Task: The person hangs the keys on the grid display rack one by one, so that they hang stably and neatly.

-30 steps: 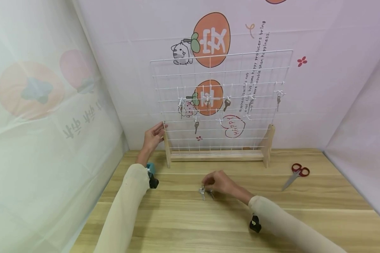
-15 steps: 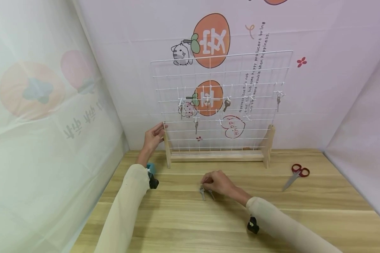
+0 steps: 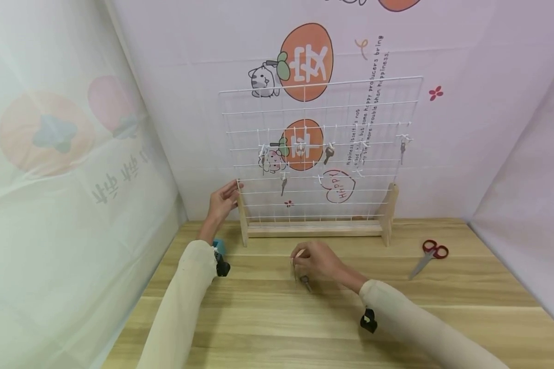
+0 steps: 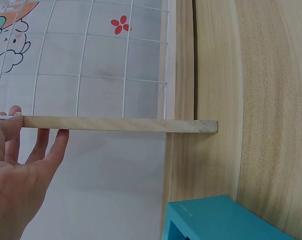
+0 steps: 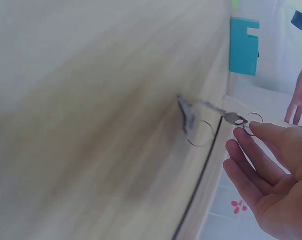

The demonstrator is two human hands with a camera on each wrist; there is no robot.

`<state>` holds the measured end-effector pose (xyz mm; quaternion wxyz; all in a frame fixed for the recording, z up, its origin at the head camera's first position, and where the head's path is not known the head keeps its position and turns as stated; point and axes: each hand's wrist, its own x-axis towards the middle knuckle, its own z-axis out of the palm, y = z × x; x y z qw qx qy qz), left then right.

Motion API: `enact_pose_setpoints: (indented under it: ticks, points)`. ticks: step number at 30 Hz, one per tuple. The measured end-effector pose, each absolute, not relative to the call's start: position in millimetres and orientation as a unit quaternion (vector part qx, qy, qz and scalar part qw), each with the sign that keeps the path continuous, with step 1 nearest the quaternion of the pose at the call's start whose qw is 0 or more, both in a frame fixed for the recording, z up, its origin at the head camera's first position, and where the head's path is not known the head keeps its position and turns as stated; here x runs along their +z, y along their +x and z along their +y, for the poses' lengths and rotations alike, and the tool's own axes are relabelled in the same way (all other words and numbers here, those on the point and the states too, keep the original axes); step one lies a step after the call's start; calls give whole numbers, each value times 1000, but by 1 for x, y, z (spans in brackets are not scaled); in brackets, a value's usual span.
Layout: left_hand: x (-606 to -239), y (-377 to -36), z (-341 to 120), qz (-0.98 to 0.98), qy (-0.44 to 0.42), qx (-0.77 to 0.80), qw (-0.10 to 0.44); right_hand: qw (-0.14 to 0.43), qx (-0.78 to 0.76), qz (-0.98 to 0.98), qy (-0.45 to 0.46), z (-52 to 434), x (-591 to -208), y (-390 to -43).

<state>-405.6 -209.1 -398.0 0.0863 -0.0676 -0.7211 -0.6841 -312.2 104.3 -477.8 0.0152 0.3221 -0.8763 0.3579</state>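
My left hand [image 3: 221, 202] grips the left wooden upright [image 4: 115, 124] of a white wire grid rack [image 3: 304, 205], thumb on one side and fingers behind. My right hand [image 3: 320, 259], low over the table in front of the rack, pinches a thin key ring [image 5: 254, 118] between thumb and index finger. From that ring hangs a silver key [image 5: 234, 118]. Below the right hand, a second key [image 5: 187, 115] with its own ring lies on the tabletop. Several keys hang from white hooks on the grid, among them a darker key [image 3: 329, 154] near the middle.
Scissors [image 3: 428, 259] with red handles lie on the wooden table [image 3: 258, 318] at the right. A teal block-like object [image 4: 226, 220] stands by the rack's left foot, partly behind the left wrist. Printed white cloth [image 3: 203, 61] hangs behind and at the sides.
My right hand has lifted slightly, raising one key by its ring, while the other key stays on the table. The left hand has kept its grip on the upright.
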Motion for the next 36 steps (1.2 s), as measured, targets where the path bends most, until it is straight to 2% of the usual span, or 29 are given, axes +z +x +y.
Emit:
enact_pose_setpoints:
  ticks: [15, 24, 36]
  points:
    - [-399, -406, -210, -728, -59, -677, 90, 90, 314, -878, 350, 127, -421, -330]
    - [-399, -407, -210, -730, -62, -674, 94, 57, 324, -892, 308, 143, -382, -332]
    - [-398, -404, -209, -732, -69, -672, 89, 136, 311, -891, 302, 160, -340, -342]
